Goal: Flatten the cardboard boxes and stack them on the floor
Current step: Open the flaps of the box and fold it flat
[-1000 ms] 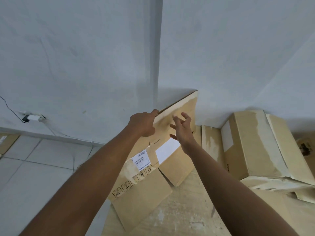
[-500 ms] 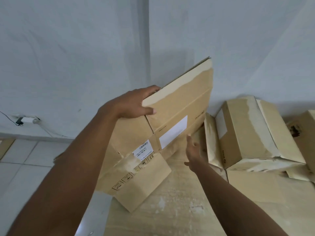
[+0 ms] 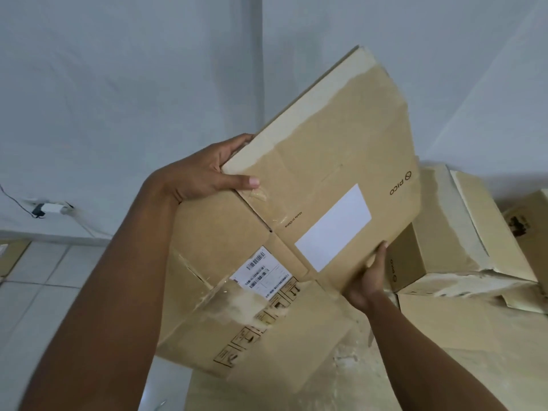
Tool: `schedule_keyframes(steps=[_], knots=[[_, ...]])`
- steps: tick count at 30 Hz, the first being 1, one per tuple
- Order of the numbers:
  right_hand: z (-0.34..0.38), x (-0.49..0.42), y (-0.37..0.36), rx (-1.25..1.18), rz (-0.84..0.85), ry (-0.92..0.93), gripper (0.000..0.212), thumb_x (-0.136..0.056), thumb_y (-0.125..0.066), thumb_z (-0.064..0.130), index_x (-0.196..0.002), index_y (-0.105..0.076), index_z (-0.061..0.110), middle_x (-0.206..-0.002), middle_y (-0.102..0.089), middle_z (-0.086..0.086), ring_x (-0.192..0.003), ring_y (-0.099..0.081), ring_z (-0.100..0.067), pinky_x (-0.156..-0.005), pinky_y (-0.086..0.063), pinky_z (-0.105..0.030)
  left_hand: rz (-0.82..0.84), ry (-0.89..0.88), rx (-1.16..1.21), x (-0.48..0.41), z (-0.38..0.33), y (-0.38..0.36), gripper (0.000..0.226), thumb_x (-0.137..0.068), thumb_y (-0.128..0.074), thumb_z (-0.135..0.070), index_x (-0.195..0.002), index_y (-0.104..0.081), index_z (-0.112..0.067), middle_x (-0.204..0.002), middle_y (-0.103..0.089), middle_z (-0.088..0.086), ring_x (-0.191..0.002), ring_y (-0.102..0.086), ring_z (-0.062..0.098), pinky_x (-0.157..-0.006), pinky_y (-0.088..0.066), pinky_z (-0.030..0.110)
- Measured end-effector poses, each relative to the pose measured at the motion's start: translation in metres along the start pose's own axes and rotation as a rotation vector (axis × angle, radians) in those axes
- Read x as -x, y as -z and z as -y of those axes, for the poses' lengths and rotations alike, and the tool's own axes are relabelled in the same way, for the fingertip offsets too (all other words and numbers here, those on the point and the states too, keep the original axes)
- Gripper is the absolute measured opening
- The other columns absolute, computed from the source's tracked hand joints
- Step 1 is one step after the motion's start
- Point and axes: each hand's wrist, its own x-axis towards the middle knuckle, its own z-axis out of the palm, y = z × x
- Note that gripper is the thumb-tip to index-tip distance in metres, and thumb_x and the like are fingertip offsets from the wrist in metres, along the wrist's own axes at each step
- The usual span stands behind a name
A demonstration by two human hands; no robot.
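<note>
A flattened brown cardboard box point(image 3: 323, 161) with a white blank label, a barcode sticker and torn tape is held up in front of me, tilted, its top corner toward the wall. My left hand point(image 3: 201, 173) grips its upper left edge, thumb on the front face. My right hand point(image 3: 370, 277) holds its lower right edge from underneath, fingers curled behind the cardboard. A loose flap point(image 3: 284, 348) hangs at the bottom.
An unflattened box point(image 3: 444, 232) lies on its side at the right by the wall, with another box point(image 3: 530, 229) at the far right edge. Flat cardboard point(image 3: 430, 351) covers the floor below. White tiles point(image 3: 35, 280) and a wall plug with cable point(image 3: 50, 207) are at the left.
The flattened box has been lifted higher and closer to me. My right hand moved from free and open in front of the box to gripping its lower right edge.
</note>
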Motion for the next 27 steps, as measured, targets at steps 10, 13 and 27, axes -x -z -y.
schedule_keyframes(steps=[10,13,27], knots=[[0.016,-0.018,0.023,0.330,-0.132,0.064,0.052,-0.088,-0.068,0.052,-0.127,-0.064,0.019,-0.118,-0.073,-0.006,-0.109,-0.070,-0.026,-0.091,-0.057,-0.047,-0.244,0.210,0.185,-0.005,0.119,-0.008,0.056,-0.089,-0.073,-0.018,-0.137,-0.051,-0.036,-0.122,-0.071,-0.007,-0.109,-0.070,0.016,-0.085,-0.059,0.034],[0.016,-0.022,0.022,0.460,-0.282,0.220,0.033,-0.094,-0.066,0.035,-0.117,-0.066,0.012,-0.099,-0.072,0.002,-0.090,-0.067,-0.014,-0.069,-0.054,-0.028,-0.282,0.292,0.145,-0.004,0.160,-0.021,0.057,-0.086,-0.077,-0.026,-0.137,-0.052,-0.036,-0.119,-0.072,-0.009,-0.107,-0.070,0.012,-0.094,-0.056,0.041],[-0.028,-0.066,0.044,1.169,-0.311,0.282,0.070,-0.092,-0.056,0.005,-0.156,-0.029,0.014,-0.152,-0.043,-0.009,-0.139,-0.042,-0.029,-0.115,-0.037,-0.040,-0.502,0.682,-0.197,0.031,0.291,-0.130,0.069,-0.092,-0.069,-0.036,-0.148,-0.033,-0.018,-0.132,-0.060,0.015,-0.116,-0.059,0.040,-0.089,-0.047,0.044]])
